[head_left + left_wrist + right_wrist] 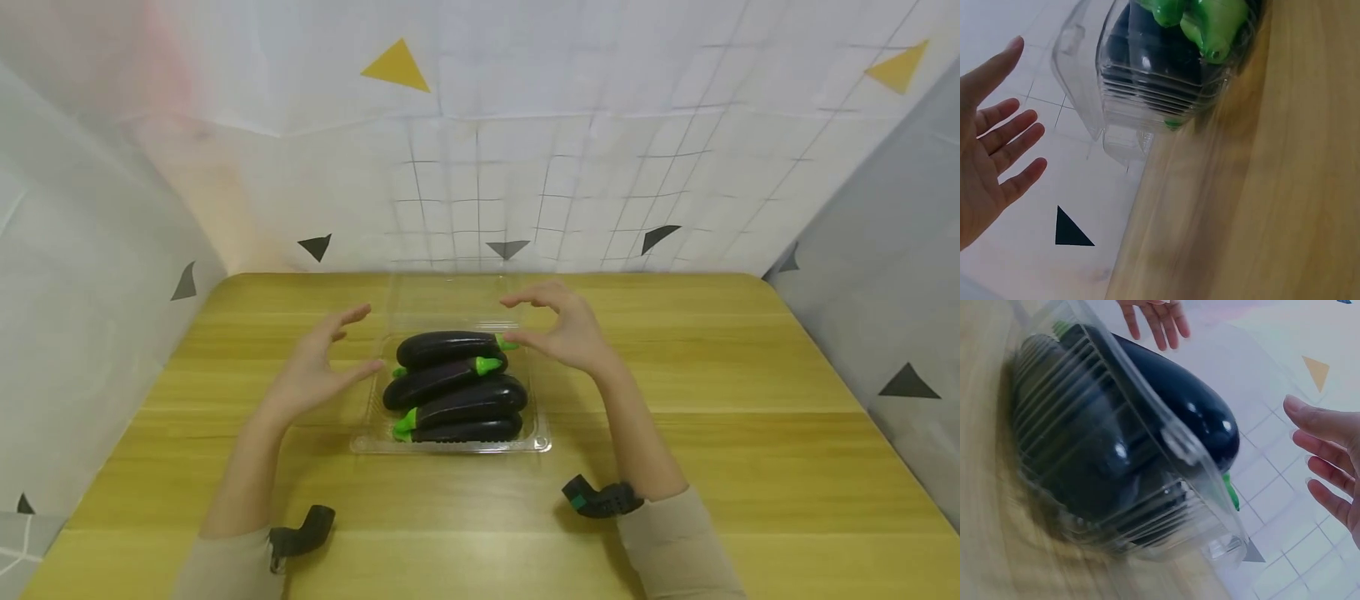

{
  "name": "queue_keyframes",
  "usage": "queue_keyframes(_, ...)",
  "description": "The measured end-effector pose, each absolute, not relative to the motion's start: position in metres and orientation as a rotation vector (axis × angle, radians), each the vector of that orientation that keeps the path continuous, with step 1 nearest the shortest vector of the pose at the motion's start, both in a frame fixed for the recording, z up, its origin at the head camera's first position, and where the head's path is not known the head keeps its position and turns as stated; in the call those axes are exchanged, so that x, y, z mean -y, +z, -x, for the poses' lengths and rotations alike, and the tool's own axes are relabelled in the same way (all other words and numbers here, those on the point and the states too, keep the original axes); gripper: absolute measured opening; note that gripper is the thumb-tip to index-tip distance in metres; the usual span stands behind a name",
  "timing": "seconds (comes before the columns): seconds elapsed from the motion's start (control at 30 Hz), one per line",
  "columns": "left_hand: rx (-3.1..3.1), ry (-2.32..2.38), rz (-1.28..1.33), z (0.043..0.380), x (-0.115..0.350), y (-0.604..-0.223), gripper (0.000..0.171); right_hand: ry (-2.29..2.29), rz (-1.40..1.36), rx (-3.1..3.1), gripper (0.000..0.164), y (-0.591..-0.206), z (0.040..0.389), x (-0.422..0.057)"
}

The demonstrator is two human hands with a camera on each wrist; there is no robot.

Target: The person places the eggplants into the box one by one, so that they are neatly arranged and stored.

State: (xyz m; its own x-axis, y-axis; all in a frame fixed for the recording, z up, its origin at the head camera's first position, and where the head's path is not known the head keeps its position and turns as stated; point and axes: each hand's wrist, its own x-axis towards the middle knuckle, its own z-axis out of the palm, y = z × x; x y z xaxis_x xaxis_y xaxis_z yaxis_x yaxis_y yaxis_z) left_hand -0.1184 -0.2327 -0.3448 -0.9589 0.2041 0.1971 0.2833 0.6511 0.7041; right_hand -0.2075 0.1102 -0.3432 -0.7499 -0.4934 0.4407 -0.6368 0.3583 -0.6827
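Several dark purple eggplants (471, 398) with bright green stems lie piled in a clear plastic box (542, 443). Its transparent lid (442, 302) is folded back toward the wall. My left hand (309, 377) hovers left of the box, thumb and fingers spread apart and holding nothing. On the other side, my right hand (564, 329) is raised by the box's back right corner, thumb tip overlapping the top eggplant's stem in the head view. The right wrist view shows the right hand (1338, 456) with relaxed fingers and nothing in its grasp.
The box stands on a wood-grain table (720, 375) with a rounded back edge. White sheeting (585, 100) with grid lines and triangles hangs behind and at both sides. A black wrist camera (300, 533) sits by the left sleeve, another (600, 498) by the right.
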Motion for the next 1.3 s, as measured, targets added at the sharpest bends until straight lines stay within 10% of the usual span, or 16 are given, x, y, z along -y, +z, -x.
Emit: queue_keyframes(1.3, 2.855, -1.349, 0.368, 0.135, 0.251, -0.379, 0.071, 1.300, -0.581, 2.726, 0.045, -0.387, 0.244, -0.118)
